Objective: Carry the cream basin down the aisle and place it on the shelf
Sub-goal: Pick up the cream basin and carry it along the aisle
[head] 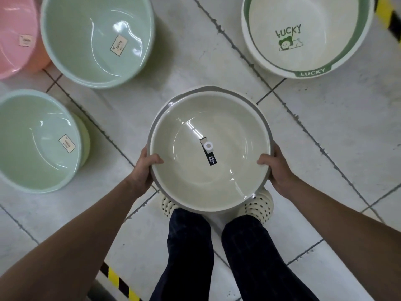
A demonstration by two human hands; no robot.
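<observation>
White tiled floor (pixel 195 51) fills the view, dark grout lines running diagonally; no shelf is in frame.

Basins on the floor, all forward of the hands: a pale green basin (pixel 97 40) ahead and to the left of the left hand, a second pale green basin (pixel 41 142) well out to its left, a pink basin (pixel 15 35) at the far left edge, and a cream basin with green trim and "LUCKY" lettering (pixel 308 35) ahead and to the right of the right hand.

The cream basin (pixel 209 148), grey-rimmed with a black label strip on its bottom, sits between the two hands, held upright above the person's shoes (pixel 259 205). It looks empty.

Left hand (pixel 144 168) is closed on the left rim, thumb hooked over the inside edge, fingers under the outside and hidden. Right hand (pixel 276 168) mirrors it on the right rim.

Judgement on progress: pick-up done, basin secured in a two-handed grip. Remaining: the walk down the aisle and the placement on the shelf. Early stage.

Yellow-black hazard tape (pixel 117 281) lies behind the left forearm.
</observation>
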